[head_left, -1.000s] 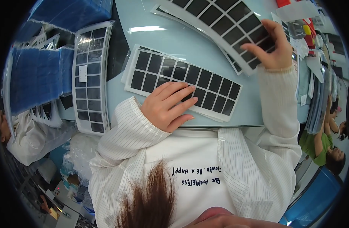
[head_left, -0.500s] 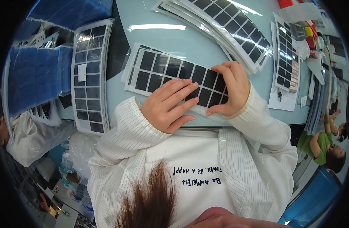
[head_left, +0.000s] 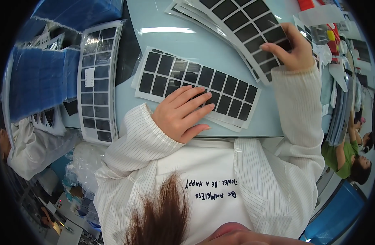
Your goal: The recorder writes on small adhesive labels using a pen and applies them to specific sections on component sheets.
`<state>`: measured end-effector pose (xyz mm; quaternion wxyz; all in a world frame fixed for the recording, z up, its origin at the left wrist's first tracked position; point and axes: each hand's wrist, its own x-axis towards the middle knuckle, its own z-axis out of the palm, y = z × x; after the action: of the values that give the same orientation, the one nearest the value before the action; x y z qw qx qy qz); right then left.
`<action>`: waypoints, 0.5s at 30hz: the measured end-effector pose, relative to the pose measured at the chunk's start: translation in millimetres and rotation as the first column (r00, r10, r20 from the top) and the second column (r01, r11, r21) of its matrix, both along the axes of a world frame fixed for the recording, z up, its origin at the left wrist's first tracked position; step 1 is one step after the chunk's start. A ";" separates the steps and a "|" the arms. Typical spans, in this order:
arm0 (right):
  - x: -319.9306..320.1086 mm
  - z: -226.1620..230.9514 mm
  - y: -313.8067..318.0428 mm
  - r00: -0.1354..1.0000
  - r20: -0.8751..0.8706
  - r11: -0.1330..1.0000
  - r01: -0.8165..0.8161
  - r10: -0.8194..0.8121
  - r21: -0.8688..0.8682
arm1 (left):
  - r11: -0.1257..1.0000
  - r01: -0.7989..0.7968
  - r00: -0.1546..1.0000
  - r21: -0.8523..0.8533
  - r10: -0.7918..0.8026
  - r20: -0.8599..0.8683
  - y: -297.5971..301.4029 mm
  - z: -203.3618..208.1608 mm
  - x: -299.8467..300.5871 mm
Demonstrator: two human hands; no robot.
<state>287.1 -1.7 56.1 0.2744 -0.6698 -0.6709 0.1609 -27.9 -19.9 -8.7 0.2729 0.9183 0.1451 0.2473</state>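
A sheet of dark squares (head_left: 250,34) is lying over a fanned pile of similar sheets (head_left: 190,15) at the far right of the tabletop (head_left: 205,49); the right hand (head_left: 296,51) is pinching it near its right end. The left hand (head_left: 179,112) is resting palm down — fingers slightly spread — on a nearer stack (head_left: 232,98). Leftward, a plastic-wrapped bundle (head_left: 101,86) is lying lengthwise, with blue packages (head_left: 44,77) sitting beyond it.

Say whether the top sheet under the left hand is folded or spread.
Spread: the top sheet lies flat, its two rows of dark rectangles visible to both ends, though the left hand covers part.
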 end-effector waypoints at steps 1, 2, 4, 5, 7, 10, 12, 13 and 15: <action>6.7 -2.8 6.7 0.982 0.185 0.997 0.016 -0.029 0.069 | 1.000 0.005 1.000 0.002 -0.005 0.002 0.8 0.0 0.9; 13.2 -8.9 13.2 0.928 0.372 0.954 -0.084 -0.030 0.287 | 1.000 0.022 0.999 -0.003 -0.023 -0.026 1.1 0.1 1.2; 1.8 -12.0 8.0 0.928 0.370 0.917 -0.176 0.034 0.358 | 1.000 0.028 0.998 -0.010 -0.028 -0.057 2.3 -1.1 1.8; -11.2 -9.4 -1.9 0.943 0.309 0.921 -0.226 0.125 0.317 | 0.999 0.034 0.997 -0.028 -0.036 -0.066 2.0 -0.8 1.0; -41.9 -13.4 -28.1 0.932 0.127 0.939 -0.344 0.338 0.022 | 0.998 0.041 0.996 -0.049 -0.044 -0.079 1.9 0.3 0.0; -76.5 -24.7 -54.7 0.918 0.142 0.927 -0.355 0.370 -0.122 | 0.997 0.042 0.997 -0.060 -0.046 -0.066 4.0 3.1 0.9; -83.1 -27.2 -59.9 0.951 0.135 0.946 -0.246 0.277 -0.211 | 0.999 0.030 0.999 -0.034 -0.031 -0.044 5.2 3.3 -0.1; -82.8 -28.6 -60.1 0.951 0.135 0.946 -0.246 0.277 -0.211 | 0.999 0.030 0.999 -0.034 -0.031 -0.044 5.2 3.1 -0.3; -81.1 -29.9 -60.1 0.961 0.114 0.956 -0.227 0.250 -0.183 | 1.000 0.012 0.999 -0.009 -0.012 0.052 5.6 2.4 -0.6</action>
<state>206.0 -61.8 26.2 0.1490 -0.6138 -0.7483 0.2028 -28.5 -14.3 -6.4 0.2824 0.9111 0.1336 0.2689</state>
